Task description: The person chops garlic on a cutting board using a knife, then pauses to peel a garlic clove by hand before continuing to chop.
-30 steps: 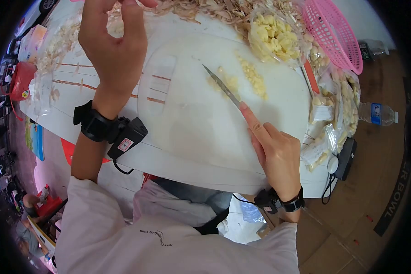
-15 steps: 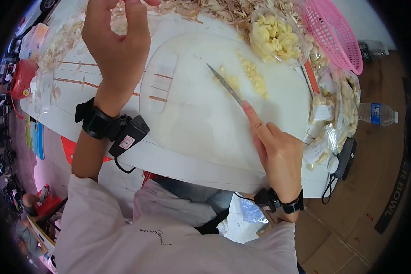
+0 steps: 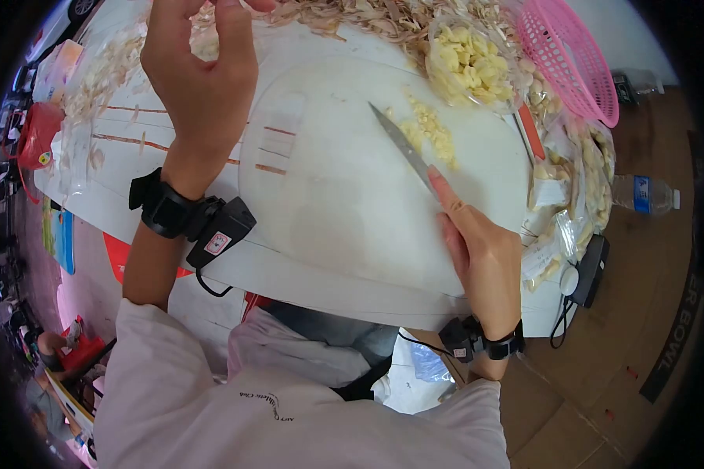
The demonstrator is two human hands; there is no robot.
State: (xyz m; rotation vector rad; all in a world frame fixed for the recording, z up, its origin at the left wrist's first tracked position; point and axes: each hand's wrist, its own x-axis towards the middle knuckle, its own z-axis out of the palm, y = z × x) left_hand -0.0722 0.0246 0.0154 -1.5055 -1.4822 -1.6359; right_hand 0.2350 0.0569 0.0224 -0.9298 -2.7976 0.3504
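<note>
My right hand (image 3: 486,246) is closed around the handle of a knife (image 3: 403,144), its index finger stretched along the spine. The blade points up and left over a white cutting board (image 3: 328,203). Just right of the blade lies a line of chopped garlic (image 3: 432,133), close to the edge. My left hand (image 3: 203,86) is raised over the left side of the table, near the dry peels. Its thumb and fingers are apart with nothing visible between them, though the fingertips run past the top of the view.
A clear bag of peeled garlic cloves (image 3: 469,62) stands behind the board. Dry garlic peels (image 3: 368,17) cover the far table. At the right are a pink basket (image 3: 569,59), bags of garlic (image 3: 590,168), a water bottle (image 3: 645,195) and a black box (image 3: 590,272) with a cable.
My right hand and the knife have shifted slightly right, and the blade has brought the loose garlic smear against the chopped line. My left hand has stayed in place.
</note>
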